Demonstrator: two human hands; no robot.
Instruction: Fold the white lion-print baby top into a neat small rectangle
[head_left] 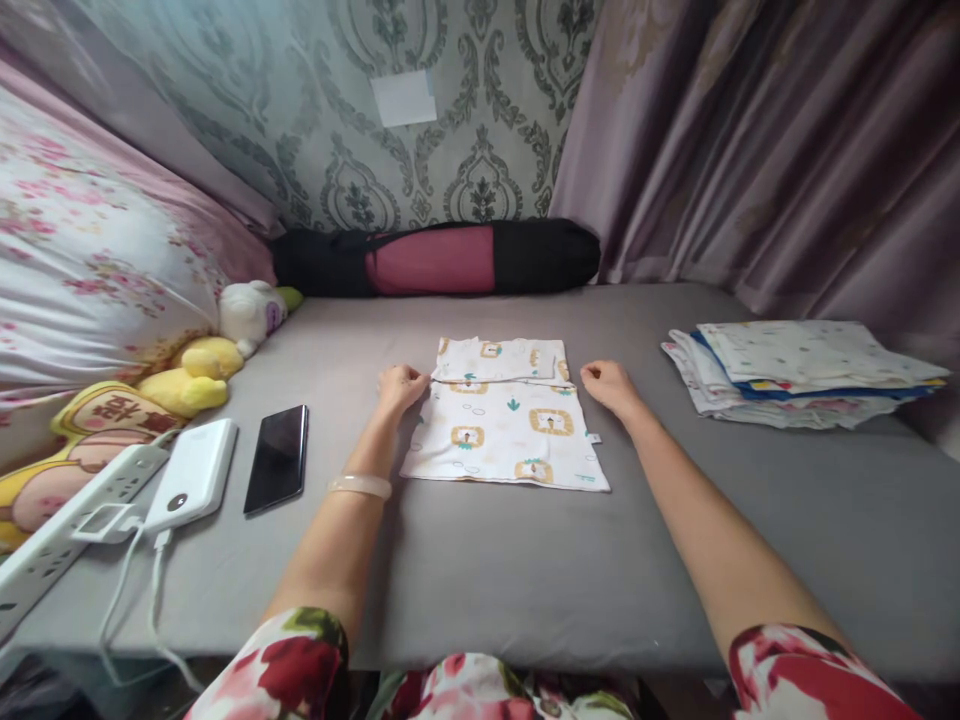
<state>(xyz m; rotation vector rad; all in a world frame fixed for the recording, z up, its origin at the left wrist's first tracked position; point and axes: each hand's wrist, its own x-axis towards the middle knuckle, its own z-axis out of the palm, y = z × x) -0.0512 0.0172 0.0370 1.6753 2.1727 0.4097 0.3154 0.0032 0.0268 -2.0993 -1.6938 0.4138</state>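
Observation:
A white printed garment [495,435] lies partly folded on the grey surface in front of me. Tan lion-like faces and small green leaves cover it, and its far part is doubled over in a narrow band. My left hand [403,386] pinches the left edge by the fold, fingers closed. At the opposite edge, my right hand [609,386] is closed with its fingertips at the corner of the same fold. A small white tag sticks out from the right side of the cloth. A pale bangle [361,486] circles my left wrist.
Folded clothes [810,375] are stacked at the right. On the left lie a black phone [277,460], a white power bank [193,472], a power strip [67,525] with cables, and plush toys [196,375]. A black and maroon long bag [435,260] rests against the wall.

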